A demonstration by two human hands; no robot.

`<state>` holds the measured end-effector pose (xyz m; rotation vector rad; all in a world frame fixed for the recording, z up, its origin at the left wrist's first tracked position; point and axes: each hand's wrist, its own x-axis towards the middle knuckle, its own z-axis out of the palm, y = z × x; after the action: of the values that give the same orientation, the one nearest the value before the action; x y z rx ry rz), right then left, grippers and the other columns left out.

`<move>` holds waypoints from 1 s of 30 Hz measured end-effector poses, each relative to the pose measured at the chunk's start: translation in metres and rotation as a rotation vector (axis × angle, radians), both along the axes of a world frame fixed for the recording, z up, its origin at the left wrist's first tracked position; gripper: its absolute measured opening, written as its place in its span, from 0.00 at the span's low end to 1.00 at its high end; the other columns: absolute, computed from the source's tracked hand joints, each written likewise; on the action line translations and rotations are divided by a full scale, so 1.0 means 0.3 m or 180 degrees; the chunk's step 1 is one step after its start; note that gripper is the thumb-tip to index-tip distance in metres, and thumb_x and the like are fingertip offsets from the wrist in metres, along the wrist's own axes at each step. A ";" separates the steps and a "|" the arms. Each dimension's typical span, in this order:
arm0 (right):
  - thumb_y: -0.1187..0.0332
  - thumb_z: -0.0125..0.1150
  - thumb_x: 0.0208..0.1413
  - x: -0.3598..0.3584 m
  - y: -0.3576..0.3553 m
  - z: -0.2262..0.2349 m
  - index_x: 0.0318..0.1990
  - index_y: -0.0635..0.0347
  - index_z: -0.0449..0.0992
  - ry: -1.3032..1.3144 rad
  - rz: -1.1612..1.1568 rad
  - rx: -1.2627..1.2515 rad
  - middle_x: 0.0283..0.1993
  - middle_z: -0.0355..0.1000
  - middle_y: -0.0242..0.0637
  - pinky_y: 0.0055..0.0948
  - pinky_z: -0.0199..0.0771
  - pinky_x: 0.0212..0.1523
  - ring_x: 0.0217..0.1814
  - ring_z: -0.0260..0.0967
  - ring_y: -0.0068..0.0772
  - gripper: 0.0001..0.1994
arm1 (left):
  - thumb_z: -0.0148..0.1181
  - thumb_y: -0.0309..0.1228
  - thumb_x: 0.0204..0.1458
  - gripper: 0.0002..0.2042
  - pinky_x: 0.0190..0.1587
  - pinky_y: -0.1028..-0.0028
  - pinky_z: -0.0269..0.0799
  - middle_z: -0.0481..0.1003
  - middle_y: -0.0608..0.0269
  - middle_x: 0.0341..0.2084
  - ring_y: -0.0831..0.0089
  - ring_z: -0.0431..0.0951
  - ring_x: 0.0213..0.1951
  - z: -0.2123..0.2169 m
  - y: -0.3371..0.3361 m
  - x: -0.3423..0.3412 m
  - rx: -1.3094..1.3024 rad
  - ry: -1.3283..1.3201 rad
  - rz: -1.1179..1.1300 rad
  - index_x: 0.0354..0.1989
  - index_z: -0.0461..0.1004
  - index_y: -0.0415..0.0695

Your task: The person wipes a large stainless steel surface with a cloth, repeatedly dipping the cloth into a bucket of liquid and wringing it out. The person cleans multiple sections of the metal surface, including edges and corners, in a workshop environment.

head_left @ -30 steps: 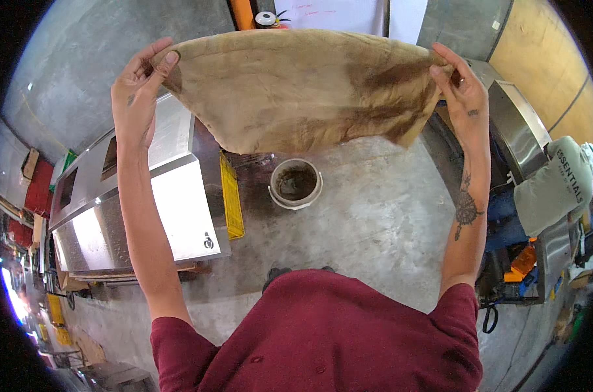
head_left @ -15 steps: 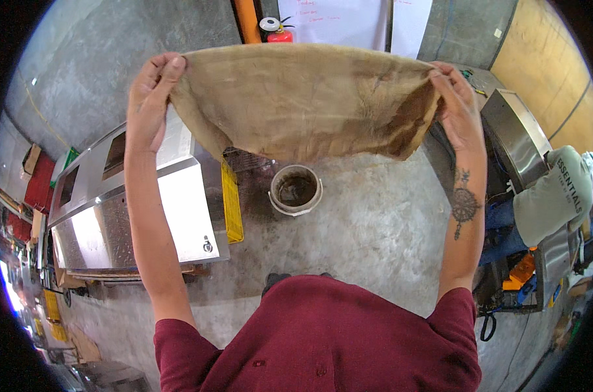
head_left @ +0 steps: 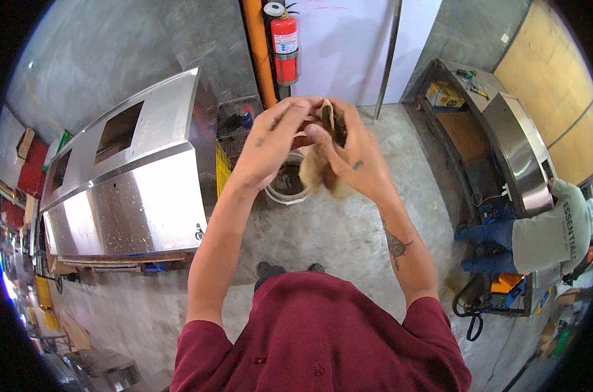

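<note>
A tan, stained cloth (head_left: 315, 173) is bunched up between my two hands, and its loose end hangs down, blurred. My right hand (head_left: 360, 149) is closed around the gathered cloth, with a folded edge sticking up past its fingers. Against it, my left hand (head_left: 275, 137) has its fingers curled in on the same bundle; the fingertips are partly hidden. Below and behind the hands, a whitish round bucket (head_left: 287, 198) with a dark inside stands on the concrete floor, partly covered by the cloth and hands.
On the left stands a large stainless-steel housing (head_left: 123, 202) with cut-outs, near a yellow crate (head_left: 223, 166). A red fire extinguisher (head_left: 285, 49) hangs ahead by an orange post (head_left: 257, 52). At right, a person (head_left: 545, 225) bends by a workbench (head_left: 460, 117) with curved sheet metal (head_left: 519, 147).
My hands have come together from wide apart and moved lower. The cloth, spread out between them before, is now gathered into a bundle.
</note>
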<state>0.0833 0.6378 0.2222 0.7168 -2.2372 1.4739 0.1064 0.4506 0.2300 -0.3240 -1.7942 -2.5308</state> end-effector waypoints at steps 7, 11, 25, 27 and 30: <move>0.69 0.55 0.73 0.000 0.083 0.061 0.64 0.68 0.76 -0.1315 0.0940 -0.1346 0.58 0.78 0.37 0.30 0.72 0.64 0.60 0.74 0.28 0.18 | 0.69 0.53 0.63 0.42 0.73 0.60 0.63 0.68 0.52 0.69 0.63 0.65 0.73 -0.332 -0.099 0.018 0.0087 0.0106 0.0731 0.78 0.60 0.43; 0.67 0.55 0.72 -0.023 0.160 0.078 0.64 0.67 0.77 -0.1690 0.1316 -0.1943 0.60 0.78 0.37 0.29 0.73 0.65 0.62 0.75 0.27 0.19 | 0.70 0.51 0.62 0.40 0.72 0.57 0.66 0.69 0.51 0.71 0.63 0.68 0.73 -0.455 -0.040 -0.012 0.0965 -0.0269 -0.0694 0.76 0.62 0.42; 0.60 0.70 0.67 0.015 0.262 -0.654 0.73 0.69 0.64 -0.4175 0.1058 -0.2599 0.67 0.74 0.47 0.40 0.79 0.67 0.68 0.75 0.40 0.33 | 0.54 0.39 0.75 0.20 0.66 0.67 0.72 0.76 0.62 0.61 0.73 0.75 0.63 -0.618 -0.123 0.010 -0.0562 -0.1653 -0.0052 0.67 0.69 0.40; 0.63 0.70 0.67 0.042 0.264 -0.690 0.71 0.72 0.65 -0.3834 0.1091 -0.1977 0.65 0.75 0.49 0.39 0.79 0.66 0.66 0.76 0.39 0.33 | 0.58 0.38 0.73 0.19 0.60 0.67 0.76 0.78 0.60 0.57 0.72 0.79 0.57 -0.682 -0.142 0.047 -0.0635 -0.1652 0.0189 0.64 0.70 0.40; 0.66 0.72 0.66 0.054 0.224 -0.713 0.73 0.72 0.63 -0.3482 0.0376 -0.1527 0.65 0.75 0.51 0.36 0.79 0.64 0.64 0.76 0.36 0.34 | 0.66 0.37 0.69 0.22 0.57 0.68 0.77 0.79 0.59 0.54 0.70 0.81 0.53 -0.718 -0.132 0.092 -0.0744 -0.1923 0.0566 0.64 0.69 0.38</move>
<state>0.0995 0.7049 0.0083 -0.2089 -2.2823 2.7804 0.1341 0.4110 0.0146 0.6430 -2.1794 -2.4532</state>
